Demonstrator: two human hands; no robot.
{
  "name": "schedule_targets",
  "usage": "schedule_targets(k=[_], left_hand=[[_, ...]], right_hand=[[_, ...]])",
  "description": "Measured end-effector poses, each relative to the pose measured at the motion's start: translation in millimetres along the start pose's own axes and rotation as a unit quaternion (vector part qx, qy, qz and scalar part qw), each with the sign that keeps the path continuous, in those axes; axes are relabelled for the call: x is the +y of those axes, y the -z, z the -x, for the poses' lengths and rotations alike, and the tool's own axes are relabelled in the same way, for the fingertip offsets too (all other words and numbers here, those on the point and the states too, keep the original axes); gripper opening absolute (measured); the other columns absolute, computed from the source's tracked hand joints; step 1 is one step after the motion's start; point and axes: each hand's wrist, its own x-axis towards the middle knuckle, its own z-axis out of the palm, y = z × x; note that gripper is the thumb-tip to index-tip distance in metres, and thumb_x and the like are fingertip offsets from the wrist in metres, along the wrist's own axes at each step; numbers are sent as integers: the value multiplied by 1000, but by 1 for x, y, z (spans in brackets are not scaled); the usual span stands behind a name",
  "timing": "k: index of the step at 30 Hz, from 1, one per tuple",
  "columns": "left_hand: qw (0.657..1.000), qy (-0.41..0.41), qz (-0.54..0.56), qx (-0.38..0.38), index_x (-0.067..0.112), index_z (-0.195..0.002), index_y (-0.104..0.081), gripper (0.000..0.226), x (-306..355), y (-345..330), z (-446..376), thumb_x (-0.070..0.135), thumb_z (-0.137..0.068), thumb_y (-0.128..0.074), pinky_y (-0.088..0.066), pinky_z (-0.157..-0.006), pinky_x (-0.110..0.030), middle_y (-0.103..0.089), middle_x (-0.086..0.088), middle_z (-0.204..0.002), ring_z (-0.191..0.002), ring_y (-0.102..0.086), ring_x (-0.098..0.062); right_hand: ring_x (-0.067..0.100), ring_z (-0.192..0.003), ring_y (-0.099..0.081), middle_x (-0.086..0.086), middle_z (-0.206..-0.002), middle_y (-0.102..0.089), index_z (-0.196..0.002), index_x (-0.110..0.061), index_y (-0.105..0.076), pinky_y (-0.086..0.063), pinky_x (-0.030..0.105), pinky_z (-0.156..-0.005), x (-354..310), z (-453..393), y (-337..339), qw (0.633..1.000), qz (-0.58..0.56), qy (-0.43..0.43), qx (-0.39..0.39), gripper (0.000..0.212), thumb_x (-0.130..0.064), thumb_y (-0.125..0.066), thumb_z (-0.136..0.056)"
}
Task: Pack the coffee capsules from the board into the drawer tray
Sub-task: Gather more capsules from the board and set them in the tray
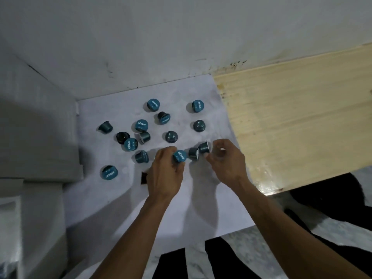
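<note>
Both forearms reach over the white board [201, 198]. Left hand [167, 174] curls its fingers round a teal capsule [179, 156]; right hand [225, 160] pinches another capsule [204, 147], probably gathering several. Loose capsules [141, 125] lie scattered beyond; no tray shows.

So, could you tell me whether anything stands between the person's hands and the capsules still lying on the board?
Nothing visible does. The left hand already grips one capsule, and the right hand pinches another. The remaining capsules lie loose and uncovered on the white board, just beyond both hands. The drawer tray cannot be identified in this view.
</note>
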Motion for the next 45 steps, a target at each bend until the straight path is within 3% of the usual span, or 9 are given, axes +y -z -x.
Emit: schedule_targets(k=[5,10,15,19,24,30,38,42,45], left_hand=[[999,-14,37,23,26,-114,-54,37,-9,-23,-8,21,-83,-73,-56,-77,-39,-67,2,-109,-92,-68,-19],[997,-24,40,61,20,-111,-59,25,-8,-30,-14,24,-88,-68,-55,-73,-36,-68,1,-105,-86,-68,-19],[997,-23,42,67,21,-111,-60,23,-9,-31,-15,24,-89,-66,-55,-71,-35,-68,2,-104,-83,-68,-18],[995,-33,51,78,17,-112,-61,25,-13,-33,-13,24,-89,-69,-57,-72,-35,-68,1,-104,-84,-68,-15],[991,-49,73,98,13,-116,-62,30,-18,-38,-11,20,-88,-71,-58,-75,-38,-68,-2,-107,-87,-66,-13],[984,-72,95,132,11,-116,-62,28,-22,-42,-6,18,-89,-71,-59,-69,-38,-68,-2,-107,-82,-66,-13],[980,-67,110,151,10,-114,-65,28,-27,-48,-3,19,-88,-73,-58,-65,-41,-68,-4,-105,-77,-65,-16],[976,-61,140,157,9,-110,-67,28,-25,-45,-1,19,-86,-75,-58,-63,-39,-69,-3,-103,-72,-62,-9],[975,-59,147,156,10,-110,-67,27,-28,-44,0,20,-86,-76,-58,-63,-40,-69,-2,-101,-72,-63,-10]], right_hand=[[7,-89,-64,-12,-98,-68,-102,-33,-55,-55,24,-78,9,-23,-9,991,20,125,-36,39,-12,-74,-77],[19,-89,-62,-6,-90,-65,-97,-36,-49,-54,38,-71,13,-35,-12,984,47,159,-71,35,-19,-72,-78],[18,-84,-60,-8,-86,-64,-90,-34,-49,-52,35,-67,13,-41,-10,978,82,175,-75,31,-23,-74,-77],[16,-94,-51,-11,-95,-55,-92,-24,-56,-44,28,-65,13,-42,-7,962,128,237,-41,21,-20,-72,-78],[19,-102,-55,-3,-107,-59,-98,-16,-64,-54,39,-69,24,-42,-8,948,101,301,-10,20,-29,-73,-85],[20,-113,-57,4,-121,-62,-113,-12,-66,-51,27,-92,41,-34,-7,941,68,331,17,38,-24,-80,-80],[26,-99,-61,4,-109,-70,-107,-6,-70,-51,29,-86,52,-24,-16,929,40,357,88,25,-12,-76,-84],[21,-101,-60,2,-114,-69,-111,-8,-70,-44,15,-92,49,-26,-17,930,46,355,80,28,-15,-76,-84],[20,-100,-60,1,-115,-70,-112,-9,-70,-48,21,-90,47,-28,-19,927,47,364,70,29,-19,-74,-84]])
